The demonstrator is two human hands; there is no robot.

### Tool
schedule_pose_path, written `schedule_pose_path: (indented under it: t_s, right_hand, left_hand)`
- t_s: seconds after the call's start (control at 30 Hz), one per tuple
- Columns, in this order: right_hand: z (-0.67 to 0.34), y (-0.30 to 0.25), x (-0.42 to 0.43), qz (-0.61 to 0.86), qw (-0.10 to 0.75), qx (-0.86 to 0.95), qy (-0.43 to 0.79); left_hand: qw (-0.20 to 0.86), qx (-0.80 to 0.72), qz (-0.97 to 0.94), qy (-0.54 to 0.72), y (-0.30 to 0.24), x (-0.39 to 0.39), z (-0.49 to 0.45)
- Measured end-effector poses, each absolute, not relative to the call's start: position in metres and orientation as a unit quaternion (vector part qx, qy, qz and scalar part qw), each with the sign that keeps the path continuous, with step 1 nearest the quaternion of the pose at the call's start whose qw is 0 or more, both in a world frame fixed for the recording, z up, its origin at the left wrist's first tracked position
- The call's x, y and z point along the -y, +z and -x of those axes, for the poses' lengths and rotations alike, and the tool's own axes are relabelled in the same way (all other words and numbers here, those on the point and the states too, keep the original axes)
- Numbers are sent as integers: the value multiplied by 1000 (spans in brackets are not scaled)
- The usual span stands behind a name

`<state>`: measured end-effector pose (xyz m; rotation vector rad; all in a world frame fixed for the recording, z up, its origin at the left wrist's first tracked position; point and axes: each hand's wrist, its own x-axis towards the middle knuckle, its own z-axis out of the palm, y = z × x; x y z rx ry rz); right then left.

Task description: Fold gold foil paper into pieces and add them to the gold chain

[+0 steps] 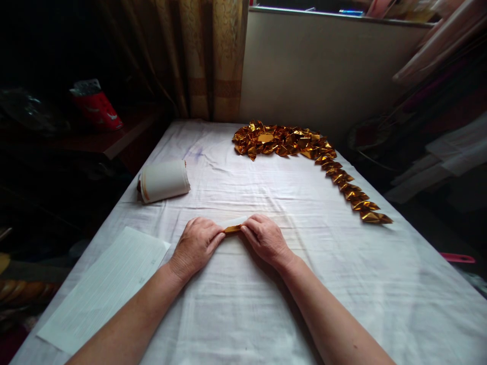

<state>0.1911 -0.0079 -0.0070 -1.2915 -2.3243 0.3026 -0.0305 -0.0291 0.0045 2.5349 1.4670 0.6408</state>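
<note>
My left hand [197,242] and my right hand [265,237] are closed on the two ends of a small strip of gold foil paper [233,229], pinched low over the cloth. The strip's middle shows folded gold, with a pale white edge behind it. My fingers hide its ends. Beyond my hands lies a chain of folded gold foil pieces [289,139], bunched at the far edge and trailing toward me on the right. Left of my hands rests a roll of white-backed paper [164,181]. A pale lined sheet [104,284] lies flat beside my left forearm.
A white cloth [228,314] with wrinkles covers the table. At the left is a dark wooden surface [125,134] with a red container [98,109]. A patterned curtain [198,66] hangs behind, and clothes hang at the right. A pink handle [457,258] shows past the right edge.
</note>
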Motion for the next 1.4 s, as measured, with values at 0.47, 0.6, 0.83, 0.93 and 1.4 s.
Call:
schedule_pose_path:
  t_s: [0.47,0.6,0.83,0.93,1.4]
  right_hand:
    - [-174,-7,5,565,198,798,64]
    - [-171,-8,4,585,199,785,53]
    - [-170,-10,3,600,192,775,41]
    - [-171,-11,2,604,201,770,42]
    - [-170,-5,28,454,83,881,104]
  left_hand:
    - [-34,-557,-809,185,0,33,17]
    - [-42,-564,-806,174,0,34,16]
    - [-42,-557,-814,160,1,35,17]
    - [-24,-552,-818,161,4,35,17]
    - [-35,-534,-829,161,4,38,22]
